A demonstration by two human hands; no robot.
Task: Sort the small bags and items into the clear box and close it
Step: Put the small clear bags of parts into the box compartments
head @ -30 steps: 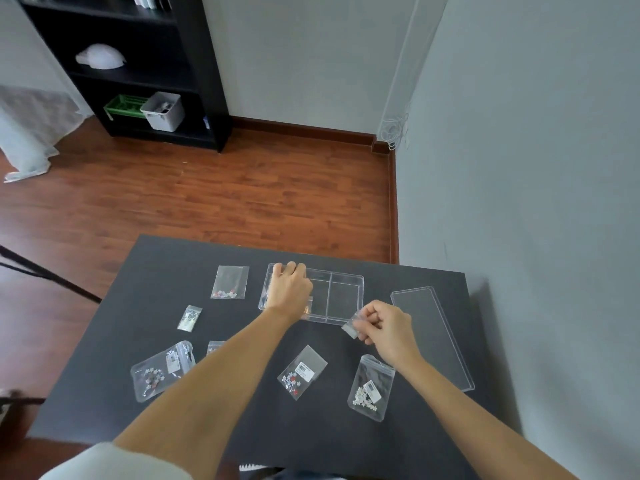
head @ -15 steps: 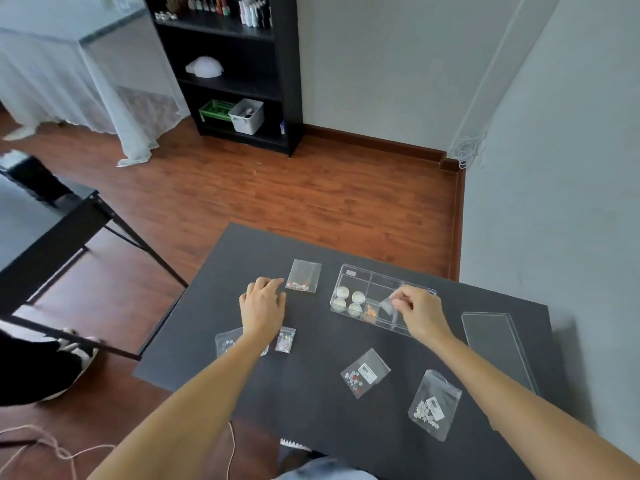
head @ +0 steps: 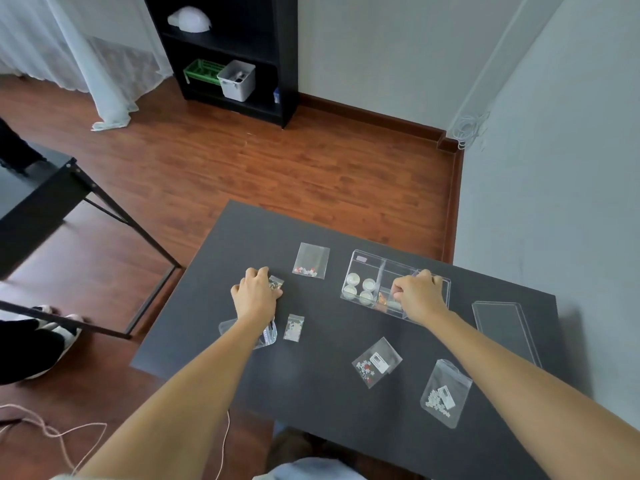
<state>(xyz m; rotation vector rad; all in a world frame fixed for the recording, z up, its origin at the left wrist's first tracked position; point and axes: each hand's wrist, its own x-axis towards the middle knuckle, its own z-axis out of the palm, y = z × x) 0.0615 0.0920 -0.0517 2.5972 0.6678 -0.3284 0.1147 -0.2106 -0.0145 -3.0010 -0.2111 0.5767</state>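
Note:
The clear box (head: pixel 367 255) stands open at the back of the black table (head: pixel 332 403), with round white items (head: pixel 360 287) in its left compartment. My right hand (head: pixel 419 296) reaches down into the middle compartment, fingers pinched on a small bag that is mostly hidden under them. My left hand (head: pixel 256 294) is curled over a small bag of gold bits (head: pixel 277 282) lying on the table. Other bags lie loose: one near the box (head: pixel 311 260), a tiny one (head: pixel 293 327), one under my left forearm (head: pixel 268 336), and two in front (head: pixel 376 362) (head: pixel 446 393).
The box's clear lid (head: pixel 502 327) lies flat at the right, near the grey wall. Another black table (head: pixel 38 202) stands to the left, with a person's feet (head: pixel 52 327) beneath it. A cable (head: pixel 52 431) runs over the wooden floor.
My right hand has gone lower into the box with its small bag. My left hand moved forward from the near bags and closed over the bag of gold bits. The camera view shifted.

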